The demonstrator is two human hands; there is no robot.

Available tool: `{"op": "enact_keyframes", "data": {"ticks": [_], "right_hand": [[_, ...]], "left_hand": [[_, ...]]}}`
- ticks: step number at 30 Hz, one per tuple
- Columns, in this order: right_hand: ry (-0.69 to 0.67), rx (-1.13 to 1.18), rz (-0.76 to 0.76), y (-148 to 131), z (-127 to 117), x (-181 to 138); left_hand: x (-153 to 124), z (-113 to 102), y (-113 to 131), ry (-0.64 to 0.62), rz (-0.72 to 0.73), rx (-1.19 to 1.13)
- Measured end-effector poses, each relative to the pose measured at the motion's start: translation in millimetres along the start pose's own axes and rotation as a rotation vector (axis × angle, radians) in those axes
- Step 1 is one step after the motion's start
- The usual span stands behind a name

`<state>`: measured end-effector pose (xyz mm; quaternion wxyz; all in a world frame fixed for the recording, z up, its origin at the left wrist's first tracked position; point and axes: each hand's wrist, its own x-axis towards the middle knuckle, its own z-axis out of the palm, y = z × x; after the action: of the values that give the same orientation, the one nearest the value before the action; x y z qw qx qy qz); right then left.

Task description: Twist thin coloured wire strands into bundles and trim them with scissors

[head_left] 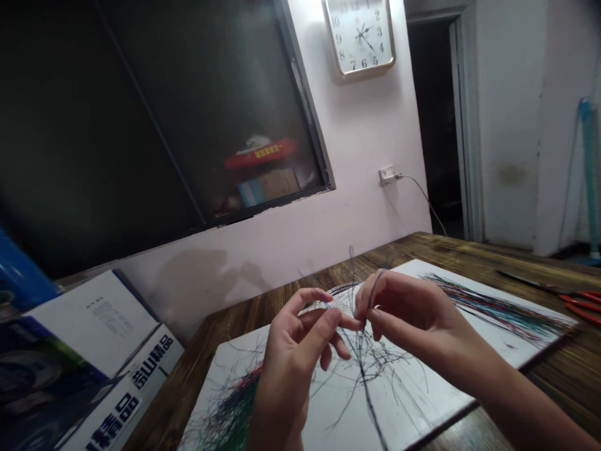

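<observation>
Both left hand [300, 341] and right hand [399, 307] pinch one thin dark wire [362, 360], fingertips meeting above a flat white board [413, 401] strewn with coloured wires [493, 310].

One left hand [291, 357], one right hand [404, 310], one strand [365, 376], one board [422, 388], two wire bundles [488, 307] [235, 401], one clock [359, 34].

Beneath my left hand [293, 351] and right hand [399, 313], loose threads [370, 366] litter the board [422, 401]. Rightward: wire bundle [493, 308], pliers [580, 304]. Leftward: open table [201, 332] up to the boxes [107, 376].
</observation>
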<state>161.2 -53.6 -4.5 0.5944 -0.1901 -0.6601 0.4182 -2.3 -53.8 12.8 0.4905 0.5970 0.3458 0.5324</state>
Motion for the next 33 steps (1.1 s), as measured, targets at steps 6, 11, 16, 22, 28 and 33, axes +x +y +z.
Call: {"op": "enact_keyframes", "data": {"ticks": [6, 11, 16, 22, 28, 33], "right_hand": [[-0.014, 0.036, -0.014, 1.7, 0.5, 0.5], [-0.016, 0.06, -0.002, 3.0, 1.3, 1.0], [-0.02, 0.066, 0.007, 2.5, 0.6, 1.9], [-0.003, 0.063, 0.027, 4.2, -0.2, 2.1], [0.007, 0.014, -0.004, 7.8, 0.0, 2.4], [0.043, -0.026, -0.035, 9.8, 1.7, 2.5]], "left_hand": [[1.8, -1.0, -2.0, 0.021, 0.024, 0.026], [0.7, -0.3, -2.7, 0.028, 0.04, 0.069], [-1.5, 0.0, -3.2, 0.049, 0.058, 0.083], [-2.6, 1.6, -2.4, 0.034, 0.118, 0.067], [-2.5, 3.8, -1.2, 0.074, 0.2, 0.129], [-3.1, 6.0, -0.6, 0.148, 0.244, 0.183]]}}
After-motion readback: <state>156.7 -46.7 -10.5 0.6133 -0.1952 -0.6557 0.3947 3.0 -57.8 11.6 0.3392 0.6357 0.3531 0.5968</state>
